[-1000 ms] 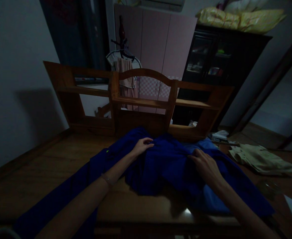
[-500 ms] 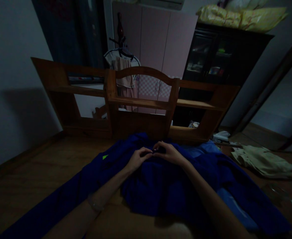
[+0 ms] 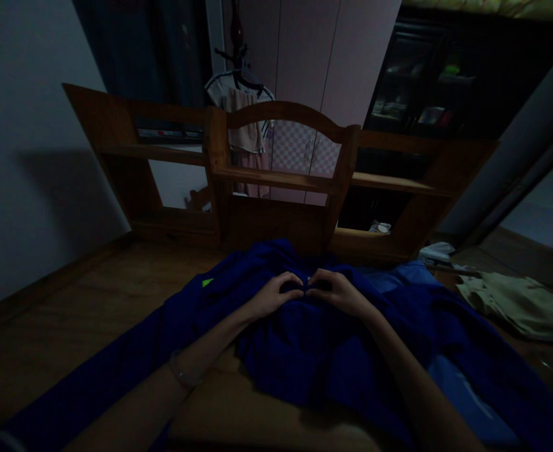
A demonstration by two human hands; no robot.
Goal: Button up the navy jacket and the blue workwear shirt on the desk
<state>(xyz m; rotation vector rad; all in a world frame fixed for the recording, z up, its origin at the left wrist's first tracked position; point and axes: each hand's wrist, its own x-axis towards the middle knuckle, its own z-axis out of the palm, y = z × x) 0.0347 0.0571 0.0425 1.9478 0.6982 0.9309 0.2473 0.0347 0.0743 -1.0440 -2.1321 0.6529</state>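
Now I see the left hand (image 3: 276,296) and the right hand (image 3: 344,295) just beside each other, over the big dark blue cloth garment (image 3: 299,358). Each thumb and fingers are bent round with a small gap inside. Their tips are down at the cloth, but it's too dark to tell if they pinch it. The garment lies all crumpled on the brown wooden table (image 3: 252,414), near the brown wooden shelf (image 3: 276,180). Some lighter blue cloth (image 3: 464,402) peeks out beneath.
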